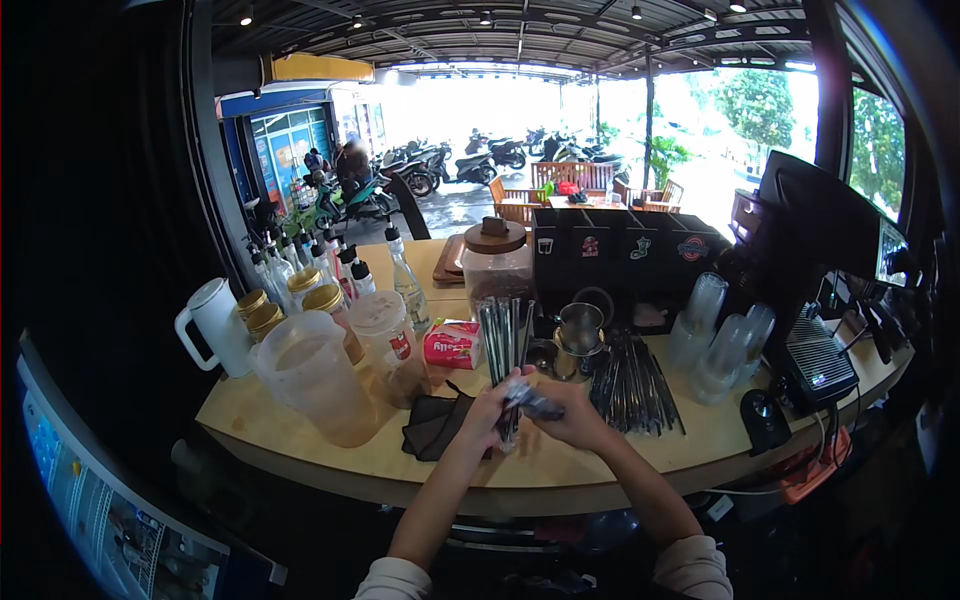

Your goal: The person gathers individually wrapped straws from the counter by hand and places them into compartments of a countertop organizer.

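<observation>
A bundle of dark straws in clear wrappers [505, 335] stands nearly upright over the counter. My left hand [484, 415] is closed around its lower part. My right hand [575, 415] is closed on a crumpled piece of shiny grey plastic [537, 403], which reaches across to the straws; its exact kind is unclear. To the right of my hands, a pile of wrapped black straws [635, 385] lies on the counter. A folded dark cloth [430, 430] lies beside my left hand. Behind the cloth sits a pink tissue pack [452, 345].
On the wooden counter [450, 480] stand a large plastic pitcher [310, 375], a white jug [215, 325], pump bottles [405, 275] and a lidded jar [497, 265]. Metal cups [580, 330], stacked plastic cups [725, 355], a black organizer [620, 260] and a dark terminal [815, 225] are rightward.
</observation>
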Demonstrator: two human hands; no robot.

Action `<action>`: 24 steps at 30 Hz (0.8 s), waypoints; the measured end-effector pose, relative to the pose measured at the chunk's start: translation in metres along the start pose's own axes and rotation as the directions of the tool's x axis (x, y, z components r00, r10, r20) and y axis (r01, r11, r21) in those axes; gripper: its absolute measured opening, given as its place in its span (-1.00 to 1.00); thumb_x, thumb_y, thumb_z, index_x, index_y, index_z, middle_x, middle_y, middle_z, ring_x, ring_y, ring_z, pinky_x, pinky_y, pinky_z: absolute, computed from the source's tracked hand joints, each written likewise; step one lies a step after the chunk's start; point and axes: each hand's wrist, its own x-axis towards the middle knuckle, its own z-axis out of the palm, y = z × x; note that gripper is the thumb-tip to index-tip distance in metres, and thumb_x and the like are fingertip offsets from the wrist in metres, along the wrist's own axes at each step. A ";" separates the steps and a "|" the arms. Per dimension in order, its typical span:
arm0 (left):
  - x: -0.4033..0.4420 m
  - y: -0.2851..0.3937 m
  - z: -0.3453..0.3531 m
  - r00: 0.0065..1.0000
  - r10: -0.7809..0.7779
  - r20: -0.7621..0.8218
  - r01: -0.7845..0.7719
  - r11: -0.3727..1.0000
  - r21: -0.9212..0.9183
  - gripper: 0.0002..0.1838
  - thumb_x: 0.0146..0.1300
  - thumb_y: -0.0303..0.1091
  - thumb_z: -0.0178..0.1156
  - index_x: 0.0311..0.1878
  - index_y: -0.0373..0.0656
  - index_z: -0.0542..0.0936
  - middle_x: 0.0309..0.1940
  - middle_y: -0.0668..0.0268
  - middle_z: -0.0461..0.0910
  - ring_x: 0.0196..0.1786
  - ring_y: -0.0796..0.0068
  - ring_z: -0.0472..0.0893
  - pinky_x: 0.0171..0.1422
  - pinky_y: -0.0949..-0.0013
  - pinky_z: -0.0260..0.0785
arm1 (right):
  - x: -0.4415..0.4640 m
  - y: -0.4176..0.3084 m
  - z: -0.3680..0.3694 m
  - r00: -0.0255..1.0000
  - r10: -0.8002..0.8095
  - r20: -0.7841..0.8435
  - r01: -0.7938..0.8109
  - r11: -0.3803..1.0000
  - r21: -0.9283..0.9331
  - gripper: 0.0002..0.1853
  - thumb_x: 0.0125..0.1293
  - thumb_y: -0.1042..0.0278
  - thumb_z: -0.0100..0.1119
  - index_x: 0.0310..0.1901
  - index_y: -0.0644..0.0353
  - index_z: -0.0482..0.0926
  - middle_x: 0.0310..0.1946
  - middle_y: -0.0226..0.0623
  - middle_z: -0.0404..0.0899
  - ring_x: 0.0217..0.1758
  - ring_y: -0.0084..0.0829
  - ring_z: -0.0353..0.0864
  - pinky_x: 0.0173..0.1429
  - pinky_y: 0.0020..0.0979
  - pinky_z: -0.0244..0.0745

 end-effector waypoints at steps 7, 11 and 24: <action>-0.026 -0.003 0.017 0.996 -0.022 0.090 -0.005 0.956 0.294 -0.71 0.26 -0.14 0.04 -0.11 -0.13 0.54 -0.54 0.65 0.41 -0.68 0.89 0.18 -0.65 0.69 -0.06 | 0.011 0.014 -0.011 0.708 0.694 -0.130 -0.301 0.463 0.833 -0.73 0.09 0.40 0.23 -0.19 0.32 0.49 -0.71 -0.52 0.33 -0.75 -0.72 0.22 -0.64 -0.64 0.09; -0.031 -0.007 0.020 0.979 -0.077 0.187 0.010 0.942 0.334 -0.73 0.29 -0.17 0.00 -0.12 -0.14 0.51 -0.54 0.60 0.40 -0.71 0.90 0.15 -0.66 0.72 -0.11 | 0.014 0.006 -0.014 0.722 0.688 0.076 -0.385 0.308 0.870 -0.85 0.10 0.39 0.22 -0.37 0.25 0.47 -0.77 -0.55 0.28 -0.76 -0.69 0.22 -0.65 -0.60 0.12; -0.022 -0.022 0.013 0.989 0.134 0.069 -0.143 0.980 0.142 -0.69 0.39 -0.15 -0.28 -0.03 -0.18 0.29 -0.28 0.28 0.48 -0.72 0.78 0.10 -0.69 0.70 -0.06 | 0.012 0.014 -0.017 0.658 0.741 -0.135 -0.228 0.366 0.902 -0.85 0.23 0.31 0.08 -0.34 0.17 0.37 -0.64 -0.43 0.34 -0.66 -0.56 0.36 -0.56 -0.55 0.26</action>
